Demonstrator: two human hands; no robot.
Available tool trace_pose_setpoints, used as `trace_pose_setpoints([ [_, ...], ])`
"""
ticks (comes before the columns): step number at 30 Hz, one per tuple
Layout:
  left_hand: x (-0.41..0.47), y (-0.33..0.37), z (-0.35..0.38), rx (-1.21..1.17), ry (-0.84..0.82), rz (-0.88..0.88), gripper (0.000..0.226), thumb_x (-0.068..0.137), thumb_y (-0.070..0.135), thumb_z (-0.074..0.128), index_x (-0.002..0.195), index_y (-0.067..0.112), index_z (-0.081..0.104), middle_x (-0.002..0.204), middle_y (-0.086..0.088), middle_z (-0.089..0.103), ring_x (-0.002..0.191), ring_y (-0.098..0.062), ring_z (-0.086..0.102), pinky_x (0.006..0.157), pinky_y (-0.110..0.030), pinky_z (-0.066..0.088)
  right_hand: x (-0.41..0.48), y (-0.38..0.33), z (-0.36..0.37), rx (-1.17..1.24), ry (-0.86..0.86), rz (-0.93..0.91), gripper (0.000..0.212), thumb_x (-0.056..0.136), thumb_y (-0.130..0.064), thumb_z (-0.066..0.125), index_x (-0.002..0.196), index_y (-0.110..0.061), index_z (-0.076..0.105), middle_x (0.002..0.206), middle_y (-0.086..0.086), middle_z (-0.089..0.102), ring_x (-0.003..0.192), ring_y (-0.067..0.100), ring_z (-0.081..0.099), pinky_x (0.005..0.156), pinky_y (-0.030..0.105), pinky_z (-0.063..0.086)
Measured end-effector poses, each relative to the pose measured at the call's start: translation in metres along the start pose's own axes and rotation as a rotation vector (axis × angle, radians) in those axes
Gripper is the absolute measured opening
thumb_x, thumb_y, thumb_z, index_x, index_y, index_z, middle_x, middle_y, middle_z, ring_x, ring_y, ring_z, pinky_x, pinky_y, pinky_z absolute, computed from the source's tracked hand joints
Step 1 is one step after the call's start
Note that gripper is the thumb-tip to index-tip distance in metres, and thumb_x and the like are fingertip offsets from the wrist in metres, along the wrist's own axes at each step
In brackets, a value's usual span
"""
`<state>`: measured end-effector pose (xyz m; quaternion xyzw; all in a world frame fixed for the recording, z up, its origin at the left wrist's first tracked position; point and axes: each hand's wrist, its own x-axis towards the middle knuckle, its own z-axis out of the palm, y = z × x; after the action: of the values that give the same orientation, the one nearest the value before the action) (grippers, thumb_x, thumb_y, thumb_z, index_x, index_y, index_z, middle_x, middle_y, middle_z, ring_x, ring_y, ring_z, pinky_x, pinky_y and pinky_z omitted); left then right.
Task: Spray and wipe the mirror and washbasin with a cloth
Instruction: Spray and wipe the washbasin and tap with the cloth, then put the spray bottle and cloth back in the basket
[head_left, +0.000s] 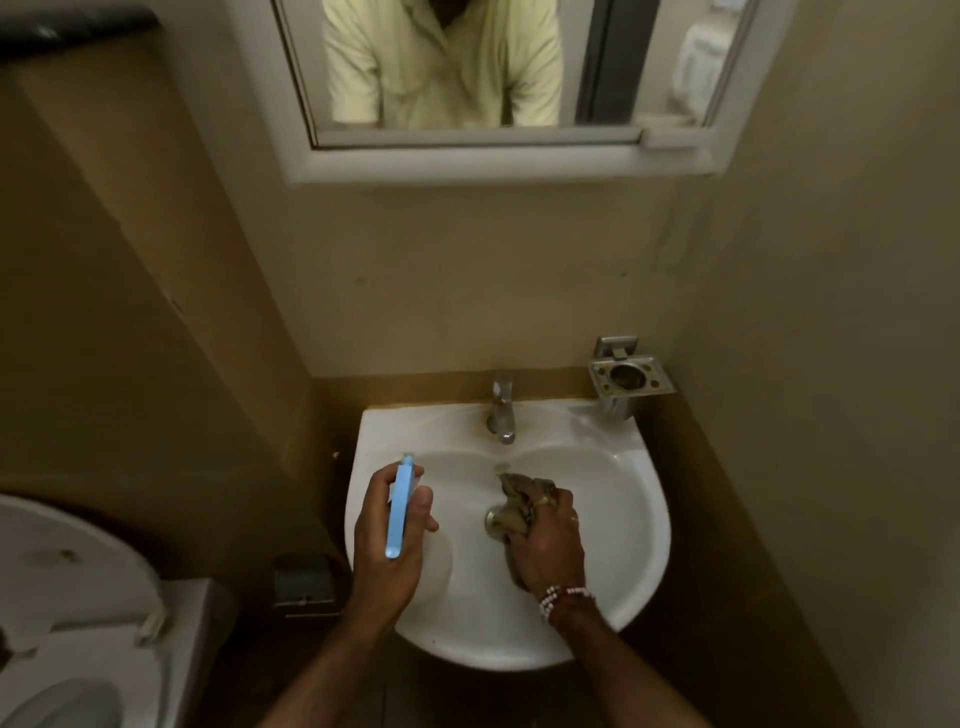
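A white washbasin (613, 499) is fixed to the wall below me, with a chrome tap (501, 410) at its back. My left hand (387, 540) grips a light blue spray bottle (400, 512) over the basin's left side, nozzle pointing away from me. My right hand (548, 540) presses a crumpled olive-brown cloth (519, 501) into the bowl over the drain, which is partly hidden. A white-framed mirror (467, 78) hangs on the wall above and reflects a pale yellow shirt.
A metal holder (628, 376) is mounted on the wall at the basin's right rear corner. A white toilet (67, 613) with its lid up stands at the lower left. A small dark box (304, 584) sits low beside the basin. Walls close in on both sides.
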<state>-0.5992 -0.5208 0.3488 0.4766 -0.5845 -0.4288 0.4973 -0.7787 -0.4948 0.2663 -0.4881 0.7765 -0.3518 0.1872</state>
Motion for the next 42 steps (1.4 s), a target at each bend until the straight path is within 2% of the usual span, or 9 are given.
trace_pose_setpoints([
  [7,-0.001,0.061,0.007,0.009,-0.015,0.145,0.018,0.092,0.043,0.053,0.109,0.041,0.052,0.094,0.008,0.062,0.07,-0.01,0.064,0.068,-0.02,0.056,0.005,-0.047,-0.074,-0.087,0.044,-0.086,0.052,0.079,-0.023,0.06,0.129,-0.036,0.053,0.13,0.003,0.04,0.111,0.03,0.051,0.092,0.042,0.05],
  [13,-0.018,0.097,-0.009,-0.021,0.021,0.125,0.035,0.089,0.051,0.053,0.116,0.028,0.054,0.097,-0.003,0.061,0.069,-0.011,0.063,0.068,-0.024,0.056,0.004,-0.072,-0.098,-0.179,0.019,-0.155,0.053,0.076,-0.025,0.062,0.129,-0.027,0.054,0.135,0.009,0.038,0.116,0.037,0.047,0.09,0.044,0.05],
  [18,-0.044,0.096,-0.04,-0.077,0.109,0.097,0.056,0.082,0.068,0.056,0.12,0.026,0.053,0.098,0.002,0.06,0.069,-0.013,0.063,0.071,-0.033,0.058,-0.021,-0.097,-0.086,-0.191,-0.01,-0.288,0.05,0.079,-0.026,0.062,0.127,-0.036,0.054,0.132,0.007,0.04,0.112,0.036,0.048,0.084,0.043,0.052],
  [21,-0.061,0.091,-0.07,-0.086,0.176,0.073,0.069,0.075,0.075,0.058,0.123,0.025,0.052,0.103,-0.003,0.06,0.071,-0.011,0.062,0.07,-0.029,0.059,-0.041,-0.121,-0.065,-0.164,-0.038,-0.386,0.051,0.077,-0.025,0.064,0.125,-0.039,0.055,0.134,0.007,0.039,0.111,0.035,0.051,0.084,0.041,0.053],
  [27,-0.104,0.077,-0.158,-0.023,0.364,0.073,0.045,0.086,0.044,0.061,0.122,0.019,0.051,0.111,-0.009,0.058,0.077,-0.014,0.063,0.065,-0.018,0.054,-0.094,-0.182,0.001,-0.199,-0.174,-0.543,0.051,0.081,-0.03,0.063,0.129,-0.038,0.052,0.127,0.006,0.04,0.111,0.033,0.048,0.077,0.041,0.052],
  [31,-0.146,0.063,-0.232,0.039,0.496,0.047,0.047,0.085,0.044,0.061,0.124,0.02,0.049,0.113,-0.005,0.06,0.081,-0.015,0.065,0.067,-0.017,0.055,-0.149,-0.227,0.055,-0.239,-0.309,-0.64,0.055,0.083,-0.038,0.066,0.136,-0.035,0.049,0.135,0.008,0.036,0.118,0.032,0.043,0.087,0.044,0.053],
  [35,-0.196,0.054,-0.303,0.064,0.609,0.023,0.052,0.085,0.042,0.062,0.127,0.015,0.048,0.115,-0.007,0.061,0.087,-0.017,0.065,0.068,-0.014,0.054,-0.213,-0.264,0.103,-0.205,-0.398,-0.769,0.054,0.082,-0.03,0.065,0.134,-0.031,0.05,0.131,0.01,0.038,0.112,0.034,0.045,0.084,0.047,0.053],
  [39,-0.262,0.042,-0.382,0.117,0.728,-0.015,0.052,0.087,0.036,0.061,0.129,0.009,0.047,0.103,0.012,0.059,0.07,-0.005,0.065,0.064,-0.011,0.053,-0.296,-0.305,0.159,-0.203,-0.482,-0.87,0.054,0.083,-0.031,0.067,0.134,-0.029,0.05,0.13,0.01,0.039,0.11,0.034,0.046,0.082,0.046,0.055],
  [42,-0.309,0.031,-0.436,0.161,0.806,-0.059,0.049,0.091,0.03,0.061,0.131,0.005,0.046,0.109,0.003,0.059,0.07,-0.008,0.064,0.064,-0.011,0.053,-0.356,-0.329,0.199,-0.194,-0.539,-0.928,0.055,0.083,-0.031,0.067,0.134,-0.027,0.05,0.131,0.012,0.041,0.108,0.035,0.049,0.084,0.048,0.055],
])
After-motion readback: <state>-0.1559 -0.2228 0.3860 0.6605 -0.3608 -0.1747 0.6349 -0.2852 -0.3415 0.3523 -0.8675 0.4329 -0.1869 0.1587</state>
